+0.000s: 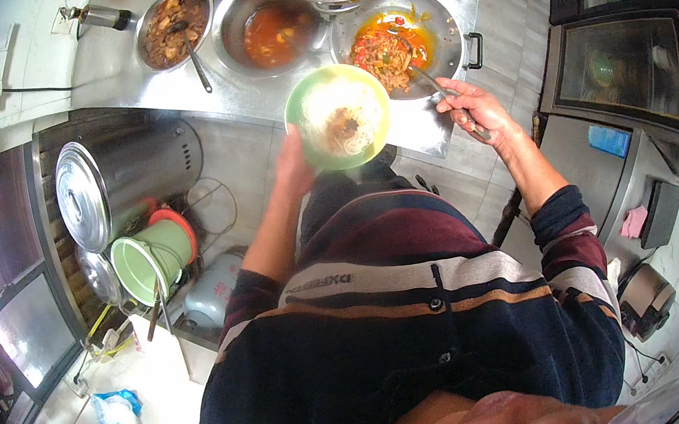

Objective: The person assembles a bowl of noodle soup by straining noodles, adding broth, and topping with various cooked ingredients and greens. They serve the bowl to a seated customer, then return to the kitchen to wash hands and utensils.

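Note:
My left hand (293,160) holds a green bowl (293,110) by its near left rim, in front of my body. Pale noodles with a brown topping (345,128) lie in the bowl, partly washed out by glare. In my right hand (477,105) is the handle of a metal spoon or ladle (433,78). Its far end dips into a wide metal wok (454,54) of chopped meat and red pepper in orange oil (390,51). The bowl is just left of the wok and overlaps its near edge in view.
Several metal basins of cooked food, one with red-brown broth (278,32), share the steel counter (161,92). A large steel pot (140,170), a green bucket (142,266) and a gas cylinder (213,292) stand at left. A glass-doored cabinet (620,68) stands at right.

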Demonstrator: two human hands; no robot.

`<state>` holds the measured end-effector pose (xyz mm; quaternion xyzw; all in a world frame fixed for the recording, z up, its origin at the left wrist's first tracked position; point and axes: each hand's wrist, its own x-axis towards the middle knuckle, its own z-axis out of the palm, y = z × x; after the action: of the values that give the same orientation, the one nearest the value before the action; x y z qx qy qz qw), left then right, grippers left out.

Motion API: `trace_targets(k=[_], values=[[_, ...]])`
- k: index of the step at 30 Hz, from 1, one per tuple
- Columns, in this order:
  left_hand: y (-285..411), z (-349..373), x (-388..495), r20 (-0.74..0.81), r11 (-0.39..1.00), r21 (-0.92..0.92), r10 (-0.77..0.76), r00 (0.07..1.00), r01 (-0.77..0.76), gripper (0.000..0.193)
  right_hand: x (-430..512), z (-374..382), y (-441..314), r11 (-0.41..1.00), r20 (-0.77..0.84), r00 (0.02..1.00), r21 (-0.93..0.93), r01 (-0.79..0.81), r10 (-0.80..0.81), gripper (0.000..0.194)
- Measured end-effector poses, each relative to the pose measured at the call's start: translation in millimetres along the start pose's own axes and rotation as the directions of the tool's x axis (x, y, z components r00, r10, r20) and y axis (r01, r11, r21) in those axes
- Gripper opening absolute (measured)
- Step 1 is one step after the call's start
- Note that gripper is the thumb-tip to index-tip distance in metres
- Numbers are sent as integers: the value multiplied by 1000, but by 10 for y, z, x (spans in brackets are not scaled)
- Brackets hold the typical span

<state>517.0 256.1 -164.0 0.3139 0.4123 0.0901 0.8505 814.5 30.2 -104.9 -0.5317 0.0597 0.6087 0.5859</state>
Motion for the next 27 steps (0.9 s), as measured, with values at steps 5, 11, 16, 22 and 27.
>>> trace_targets(k=[5,11,16,22,27], values=[[51,61,99,56,987,91,130,990,-135,62,-125,-56,-45,996,-8,997,-61,71,-72,52],[10,105,289,67,987,-79,142,988,-137,60,-382,44,-219,989,-32,992,-95,115,-119,52],[40,157,369,137,988,-9,157,978,-157,55,-728,276,-342,977,70,988,-151,149,-139,50],[93,366,382,107,970,-207,149,983,-125,53,-959,592,-182,960,158,986,-266,90,-48,47],[143,480,364,103,963,-242,149,983,-121,53,-1000,688,-19,924,162,987,-374,77,-17,49]])
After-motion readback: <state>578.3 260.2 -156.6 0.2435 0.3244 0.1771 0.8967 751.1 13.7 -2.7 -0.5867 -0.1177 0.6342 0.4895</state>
